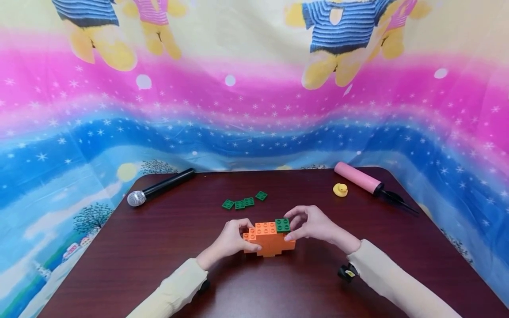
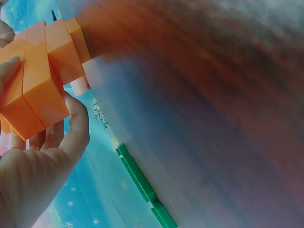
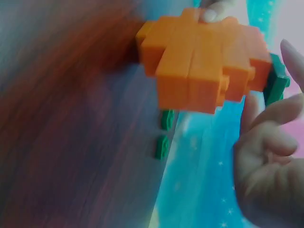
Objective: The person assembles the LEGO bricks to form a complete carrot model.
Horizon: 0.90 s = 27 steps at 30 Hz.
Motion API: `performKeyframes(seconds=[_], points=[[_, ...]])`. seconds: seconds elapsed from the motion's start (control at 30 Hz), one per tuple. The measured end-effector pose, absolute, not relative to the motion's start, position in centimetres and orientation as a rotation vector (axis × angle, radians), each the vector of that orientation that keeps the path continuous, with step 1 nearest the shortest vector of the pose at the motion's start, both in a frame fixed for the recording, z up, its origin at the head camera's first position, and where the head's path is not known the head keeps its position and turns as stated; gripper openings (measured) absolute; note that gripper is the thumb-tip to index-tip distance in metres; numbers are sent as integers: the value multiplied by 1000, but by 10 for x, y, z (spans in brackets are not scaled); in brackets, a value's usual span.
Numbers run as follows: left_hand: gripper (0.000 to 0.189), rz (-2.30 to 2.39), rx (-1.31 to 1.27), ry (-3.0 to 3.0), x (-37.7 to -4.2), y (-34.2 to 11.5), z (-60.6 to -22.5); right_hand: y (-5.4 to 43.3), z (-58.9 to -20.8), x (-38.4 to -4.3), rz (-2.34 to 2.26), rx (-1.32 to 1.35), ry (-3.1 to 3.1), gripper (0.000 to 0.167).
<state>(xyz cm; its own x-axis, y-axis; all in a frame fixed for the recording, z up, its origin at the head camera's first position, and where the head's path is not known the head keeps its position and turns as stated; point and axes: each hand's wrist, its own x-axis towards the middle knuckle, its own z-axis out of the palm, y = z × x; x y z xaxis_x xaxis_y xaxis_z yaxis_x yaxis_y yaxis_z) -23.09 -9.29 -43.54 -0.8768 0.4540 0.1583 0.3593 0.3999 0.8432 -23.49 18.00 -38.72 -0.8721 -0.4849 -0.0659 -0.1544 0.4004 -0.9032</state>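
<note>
My left hand [image 1: 229, 238] grips the left end of a stepped build of orange toy bricks [image 1: 270, 242], with the thumb across its front and the fingers behind. In the left wrist view, the fingers curl under the orange build [image 2: 40, 80]. A flat green brick [image 1: 282, 225] sits on the right part of the build's top. Beside it is my right hand [image 1: 314, 224], thumb and fingers spread around that end. From the right wrist, a gap shows between one raised digit and the green brick [image 3: 275, 80], while other fingers bend close below it.
Several flat green bricks [image 1: 240, 205] lie on the dark table [image 1: 191, 216] beyond the build. A microphone [image 1: 159, 189] lies at the back left. At the back right are a yellow rubber duck [image 1: 340, 190] and a pink hand pump [image 1: 359, 179]. A patterned cloth [image 1: 254, 132] hangs behind.
</note>
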Motion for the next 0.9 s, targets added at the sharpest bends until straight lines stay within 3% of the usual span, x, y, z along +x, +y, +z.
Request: performKeyframes(seconds=[0.27, 0.57, 0.9], points=[[33, 1464, 760, 2560, -229, -95, -436, 181, -411, -232, -1332, -518, 2151, 79], [33, 1472, 816, 2557, -229, -93, -436, 177, -429, -229, -1565, -480, 1904, 58], [45, 1258, 949, 2512, -242, -107, -428, 176, -433, -226, -1581, -476, 1980, 59]])
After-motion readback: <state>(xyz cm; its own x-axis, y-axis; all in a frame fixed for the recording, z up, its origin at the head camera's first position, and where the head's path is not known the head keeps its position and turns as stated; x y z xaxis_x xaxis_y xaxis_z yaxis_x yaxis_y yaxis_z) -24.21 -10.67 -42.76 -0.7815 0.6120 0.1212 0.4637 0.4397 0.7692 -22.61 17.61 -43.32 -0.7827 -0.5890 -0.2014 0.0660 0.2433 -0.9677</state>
